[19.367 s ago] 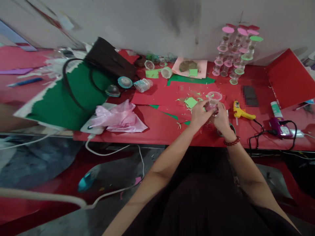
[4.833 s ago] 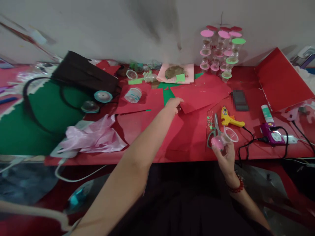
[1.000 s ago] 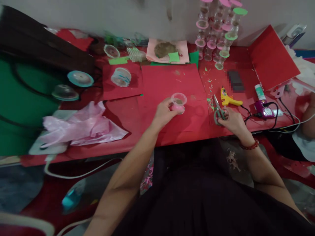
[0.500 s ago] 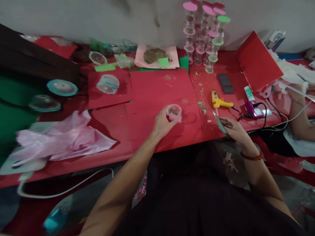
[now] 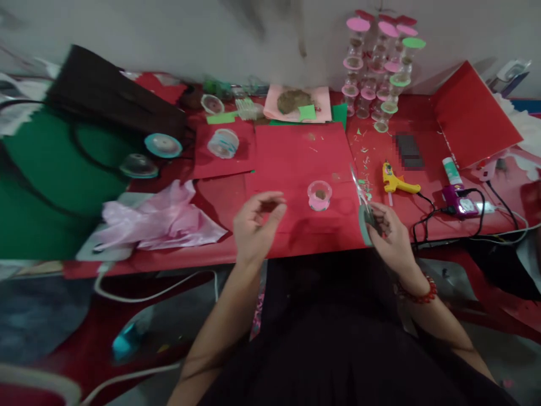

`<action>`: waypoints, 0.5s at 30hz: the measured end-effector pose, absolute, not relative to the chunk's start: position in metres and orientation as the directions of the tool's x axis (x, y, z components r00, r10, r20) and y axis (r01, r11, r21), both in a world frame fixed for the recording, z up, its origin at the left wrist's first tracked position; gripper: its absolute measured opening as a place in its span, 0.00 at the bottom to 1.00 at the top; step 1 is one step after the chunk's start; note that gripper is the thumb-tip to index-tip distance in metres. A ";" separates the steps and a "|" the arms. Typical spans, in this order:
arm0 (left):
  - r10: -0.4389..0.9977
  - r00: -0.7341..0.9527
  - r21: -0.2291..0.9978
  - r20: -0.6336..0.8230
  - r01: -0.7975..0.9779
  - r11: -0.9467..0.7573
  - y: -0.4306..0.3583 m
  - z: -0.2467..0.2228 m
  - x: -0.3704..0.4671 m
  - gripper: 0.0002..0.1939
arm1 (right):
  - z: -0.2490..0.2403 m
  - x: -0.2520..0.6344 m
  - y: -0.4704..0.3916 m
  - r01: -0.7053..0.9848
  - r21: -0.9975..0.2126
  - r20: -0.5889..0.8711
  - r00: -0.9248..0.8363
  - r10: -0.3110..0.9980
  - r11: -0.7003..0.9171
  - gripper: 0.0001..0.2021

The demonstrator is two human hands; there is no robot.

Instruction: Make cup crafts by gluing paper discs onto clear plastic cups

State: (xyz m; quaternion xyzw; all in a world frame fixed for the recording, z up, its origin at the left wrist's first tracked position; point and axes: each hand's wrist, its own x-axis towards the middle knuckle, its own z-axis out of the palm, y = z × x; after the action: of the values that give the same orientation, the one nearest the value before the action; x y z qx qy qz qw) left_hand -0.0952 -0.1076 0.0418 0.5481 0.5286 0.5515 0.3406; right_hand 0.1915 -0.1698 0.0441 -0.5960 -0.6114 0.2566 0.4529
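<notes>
My left hand [image 5: 257, 228] hovers over the table's front edge, thumb and fingers apart, with nothing in it. To its right, a small clear plastic cup piece with a pink rim [image 5: 320, 196] stands on the red paper [image 5: 291, 155]; something brown shows inside it. My right hand [image 5: 389, 234] grips a pair of scissors [image 5: 367, 217] by their grey-green handles, the blades pointing away from me. A red beaded bracelet [image 5: 416, 290] circles my right wrist.
Stacked clear cups with pink and green discs [image 5: 380, 67] stand at the back right. A yellow glue gun [image 5: 399, 180], a glue stick [image 5: 451, 171] and a purple plug adapter [image 5: 460, 203] lie right. Pink cloth [image 5: 160, 220] lies left, near a dark bag [image 5: 114, 96].
My left hand has let go of the pink-rimmed cup piece and drawn back to the left. The scissors in my right hand have swung up over the table. The view has shifted left.
</notes>
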 end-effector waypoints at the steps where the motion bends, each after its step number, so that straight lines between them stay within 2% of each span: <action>1: 0.982 -0.093 0.973 0.167 0.175 -0.149 -0.119 0.047 -0.089 0.14 | 0.049 0.176 -0.166 0.508 -0.837 0.288 0.090 0.953 0.205 0.21; 2: 0.994 -0.014 0.989 0.107 0.108 -0.105 -0.128 0.051 -0.083 0.17 | 0.053 0.160 -0.163 0.525 -0.814 0.319 0.045 0.947 0.249 0.22; 4: 0.994 0.095 0.996 0.060 -0.071 -0.053 -0.143 0.052 -0.071 0.29 | 0.060 0.126 -0.156 0.564 -0.756 0.364 -0.061 0.929 0.333 0.26; 6: 0.993 0.118 0.980 -0.004 -0.197 0.027 -0.151 0.047 -0.064 0.35 | 0.062 0.093 -0.149 0.553 -0.711 0.407 -0.181 0.895 0.435 0.27; 9: 0.991 0.053 0.956 -0.120 -0.264 0.129 -0.148 0.036 -0.071 0.31 | 0.058 0.056 -0.143 0.548 -0.636 0.444 -0.317 0.838 0.544 0.26; 11: 0.990 -0.023 0.956 -0.140 -0.262 0.129 -0.140 0.030 -0.088 0.27 | 0.054 0.047 -0.143 0.570 -0.570 0.460 -0.376 0.805 0.592 0.23; 15: 0.971 -0.229 0.995 -0.074 -0.081 0.057 -0.111 0.019 -0.141 0.27 | 0.040 0.076 -0.147 0.602 -0.490 0.524 -0.375 0.765 0.631 0.18</action>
State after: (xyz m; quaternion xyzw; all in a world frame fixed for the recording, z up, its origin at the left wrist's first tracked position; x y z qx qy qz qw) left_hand -0.1413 -0.1109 0.0193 0.4027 0.5520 0.5564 0.4728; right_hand 0.0761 -0.1470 0.0400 -0.4158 -0.8219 0.1087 0.3740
